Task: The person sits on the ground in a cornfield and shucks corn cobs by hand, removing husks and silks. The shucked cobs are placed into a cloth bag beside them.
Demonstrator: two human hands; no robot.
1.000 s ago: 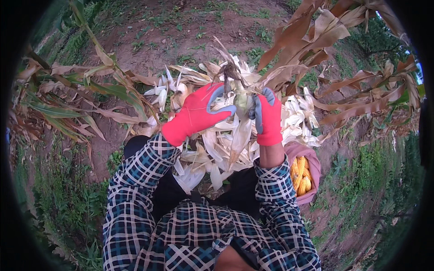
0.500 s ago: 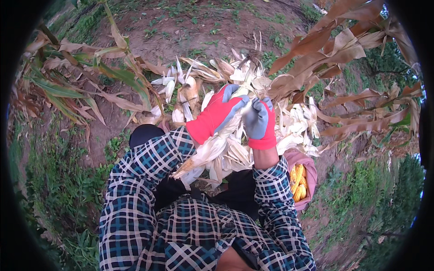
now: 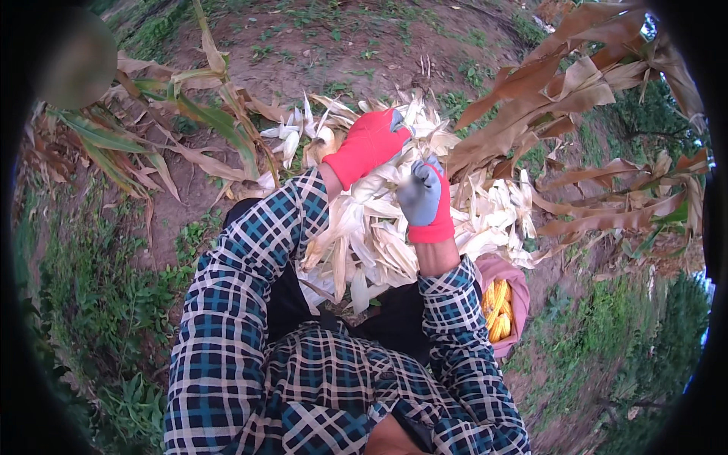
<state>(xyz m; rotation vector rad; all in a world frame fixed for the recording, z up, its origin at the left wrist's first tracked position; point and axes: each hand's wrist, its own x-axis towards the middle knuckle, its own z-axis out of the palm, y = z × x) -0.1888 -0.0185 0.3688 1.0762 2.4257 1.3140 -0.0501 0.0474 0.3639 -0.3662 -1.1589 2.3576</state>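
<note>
Both my hands wear red gloves with grey palms and fingers. Over the far part of a heap of dry corn husks [image 3: 364,227], my left hand [image 3: 371,144] shows its red back. Its fingers are closed and largely turned from sight, so anything in them is hidden. Lower and to the right, my right hand [image 3: 426,196] has its grey palm up and its fingers curled in. Whether the curled fingers hold anything small cannot be made out. Pale husks lie under and around both hands. No whole ear shows in either hand.
To the right of my knee stands a pink sack [image 3: 519,296] holding several husked yellow corn cobs [image 3: 497,309]. Dry corn stalks with brown leaves [image 3: 569,91] lean in on the right. Partly green stalks [image 3: 220,125] stand on the left. Bare soil and low weeds surround the heap.
The husk-wrapped corn ear that was between my hands no longer shows there. My left hand has moved up and turned its back to view. My right hand has shifted slightly down and left.
</note>
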